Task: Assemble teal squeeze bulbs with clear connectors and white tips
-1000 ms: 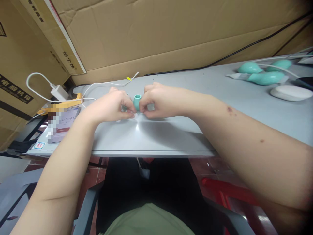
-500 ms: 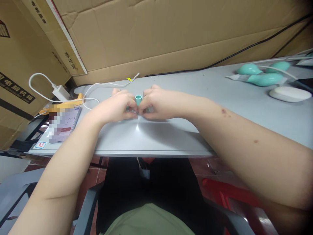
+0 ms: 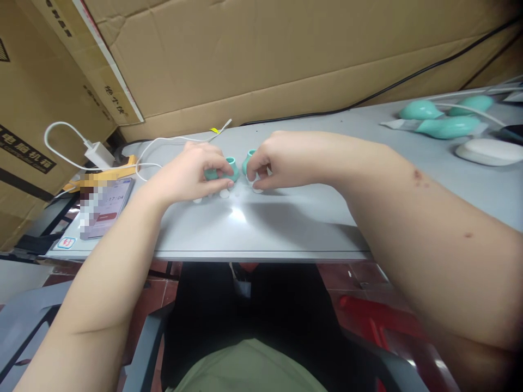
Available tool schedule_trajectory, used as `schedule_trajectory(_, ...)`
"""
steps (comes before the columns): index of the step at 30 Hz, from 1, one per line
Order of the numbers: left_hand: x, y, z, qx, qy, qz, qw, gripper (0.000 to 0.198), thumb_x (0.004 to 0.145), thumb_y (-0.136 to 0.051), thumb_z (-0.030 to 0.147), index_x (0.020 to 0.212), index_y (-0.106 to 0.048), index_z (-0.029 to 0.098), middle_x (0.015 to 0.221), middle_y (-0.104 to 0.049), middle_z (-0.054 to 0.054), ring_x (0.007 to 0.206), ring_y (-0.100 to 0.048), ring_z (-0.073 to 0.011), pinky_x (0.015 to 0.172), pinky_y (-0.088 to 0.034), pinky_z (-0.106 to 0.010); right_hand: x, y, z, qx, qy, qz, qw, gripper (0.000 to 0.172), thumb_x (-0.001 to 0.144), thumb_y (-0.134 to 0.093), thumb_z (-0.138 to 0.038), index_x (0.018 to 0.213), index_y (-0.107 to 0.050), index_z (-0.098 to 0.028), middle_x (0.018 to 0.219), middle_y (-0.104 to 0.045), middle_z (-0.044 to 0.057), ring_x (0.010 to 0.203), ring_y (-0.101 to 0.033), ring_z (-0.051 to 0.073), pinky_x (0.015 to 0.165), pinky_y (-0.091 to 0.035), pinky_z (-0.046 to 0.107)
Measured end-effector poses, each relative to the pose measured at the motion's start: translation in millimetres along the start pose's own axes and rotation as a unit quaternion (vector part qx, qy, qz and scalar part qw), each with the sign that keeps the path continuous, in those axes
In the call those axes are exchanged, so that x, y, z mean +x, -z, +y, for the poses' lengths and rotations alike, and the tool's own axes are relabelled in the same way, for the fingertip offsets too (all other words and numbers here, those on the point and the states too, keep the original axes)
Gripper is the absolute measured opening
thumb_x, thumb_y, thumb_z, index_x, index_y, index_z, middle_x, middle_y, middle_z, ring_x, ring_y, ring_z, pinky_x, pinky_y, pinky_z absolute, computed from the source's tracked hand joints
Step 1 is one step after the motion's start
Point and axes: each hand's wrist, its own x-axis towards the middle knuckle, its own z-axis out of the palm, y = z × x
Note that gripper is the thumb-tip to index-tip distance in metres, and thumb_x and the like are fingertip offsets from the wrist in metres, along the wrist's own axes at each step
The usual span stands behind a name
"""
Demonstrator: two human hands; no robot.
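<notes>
My left hand (image 3: 196, 170) rests low over the table, its thumb and fingers curled around a small teal piece with a round open neck (image 3: 231, 162). More teal shows beneath those fingers. Just right of it, my right hand (image 3: 274, 163) has its fingers closed on a second teal open-necked piece (image 3: 247, 161), mostly hidden behind the fingertips. A small gap separates the two pieces. Small white rounded bits, one of them a white disc (image 3: 224, 193), show below the left fingertips; similar white shows under the right ones. Whether they join the teal pieces I cannot tell.
Several teal bulb-shaped objects (image 3: 447, 127) and a white rounded case (image 3: 489, 152) lie at the right. On the left are a phone (image 3: 110, 209), a white charger (image 3: 100, 156) and a yellow power strip (image 3: 122, 163) with a white cable. Cardboard (image 3: 245, 60) stands behind the table.
My hands were nearly touching, with one teal neck visible between them. Now the right hand has moved right, and a second teal neck and white bits show.
</notes>
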Motion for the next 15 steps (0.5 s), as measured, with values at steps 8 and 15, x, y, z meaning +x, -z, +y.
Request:
schedule_trajectory(8, 0, -1.1, 1, -0.035, -0.026, 0.059, 0.997, 0.015, 0.103, -0.087, 0.039, 0.101, -0.094, 0.025, 0.095, -0.088, -0.005, 0.092, -0.077, -0.0248, 0.100, -0.061, -0.045, -10, 19, -25, 0.115, -0.011, -0.021, 0.993, 0.029, 0.089, -0.076, 0.004, 0.082, -0.084, -0.023, 0.069, -0.074, -0.006, 0.065, -0.059, 0.014, 0.068, -0.042, 0.036)
schedule_trajectory(15, 5, -13.5, 13, -0.180, 0.027, 0.110, 0.977, 0.020, 0.094, -0.097, 0.041, 0.093, -0.093, 0.021, 0.086, -0.089, -0.005, 0.079, -0.074, -0.0199, 0.074, -0.059, -0.034, 4, -3, -17, 0.416, 0.039, 0.138, 0.898, 0.027, 0.092, -0.096, -0.003, 0.086, -0.080, -0.022, 0.071, -0.079, -0.002, 0.064, -0.068, 0.014, 0.059, -0.048, 0.028)
